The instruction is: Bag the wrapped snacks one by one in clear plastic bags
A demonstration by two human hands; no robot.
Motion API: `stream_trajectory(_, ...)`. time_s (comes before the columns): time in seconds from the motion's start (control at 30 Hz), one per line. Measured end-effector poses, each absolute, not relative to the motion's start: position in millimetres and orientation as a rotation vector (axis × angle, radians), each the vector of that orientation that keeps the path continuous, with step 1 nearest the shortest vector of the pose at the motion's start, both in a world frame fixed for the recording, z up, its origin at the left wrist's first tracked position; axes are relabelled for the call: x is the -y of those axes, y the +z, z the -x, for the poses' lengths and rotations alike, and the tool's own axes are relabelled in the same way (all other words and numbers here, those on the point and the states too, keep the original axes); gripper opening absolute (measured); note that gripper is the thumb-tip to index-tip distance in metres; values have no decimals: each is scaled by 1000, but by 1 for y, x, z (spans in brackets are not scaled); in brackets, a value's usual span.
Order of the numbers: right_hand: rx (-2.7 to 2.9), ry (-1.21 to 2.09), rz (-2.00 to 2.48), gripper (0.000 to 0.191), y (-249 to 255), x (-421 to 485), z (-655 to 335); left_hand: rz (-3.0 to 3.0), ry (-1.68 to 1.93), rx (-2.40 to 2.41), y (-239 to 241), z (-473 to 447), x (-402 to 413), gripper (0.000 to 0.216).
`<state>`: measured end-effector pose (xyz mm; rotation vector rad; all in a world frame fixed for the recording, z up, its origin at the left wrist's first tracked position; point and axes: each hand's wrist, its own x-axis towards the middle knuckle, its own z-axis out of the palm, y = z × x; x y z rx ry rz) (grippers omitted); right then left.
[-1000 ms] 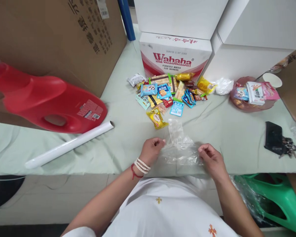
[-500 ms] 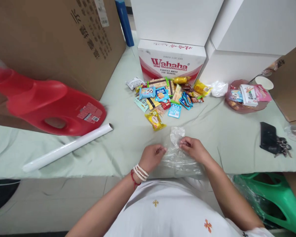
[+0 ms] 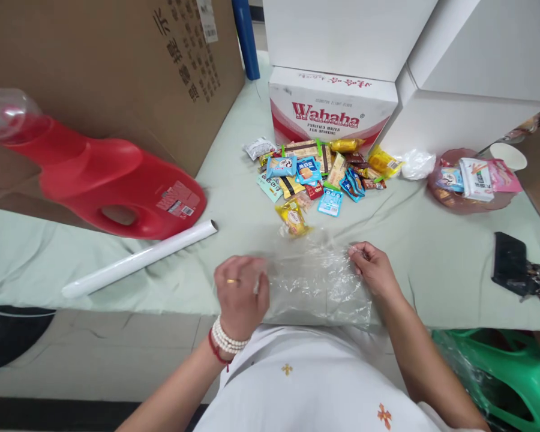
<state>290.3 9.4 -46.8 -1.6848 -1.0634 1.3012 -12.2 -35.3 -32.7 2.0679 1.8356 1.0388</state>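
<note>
A clear plastic bag lies spread out at the table's front edge, between my two hands. At its upper right corner, my right hand pinches the film between thumb and fingers. My left hand, wearing a ring and beaded bracelets, is curled around the bag's left edge; its fingertips are smeared by motion. Just beyond the bag sits a yellow-wrapped snack. A pile of small wrapped snacks lies behind it, in front of the Wahaha water carton.
On the left lie a red jug and a white roll, beside a large cardboard box. To the right are a crumpled white plastic bundle, a pinkish bowl with snack packs, a paper cup and a black pouch with keys.
The bag, bunched up before, is now spread flat and wider. My left hand has moved left and my right hand a little right. The view has shifted slightly.
</note>
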Motion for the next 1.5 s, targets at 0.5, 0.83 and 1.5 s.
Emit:
stream_trajectory(0.5,1560,475,2198,44,-25,-16,-385,-2457,368,-1472,-74,-28,38,54)
stream_trajectory(0.83,1629,373,2409,56,-43,-175,-232,-2543,424,-1420,-76,-20,21,51)
stream_trajectory(1.5,1808,-169,2103,42,-49,-219,-297,-2501,514,-1385,-76,-16,21,48)
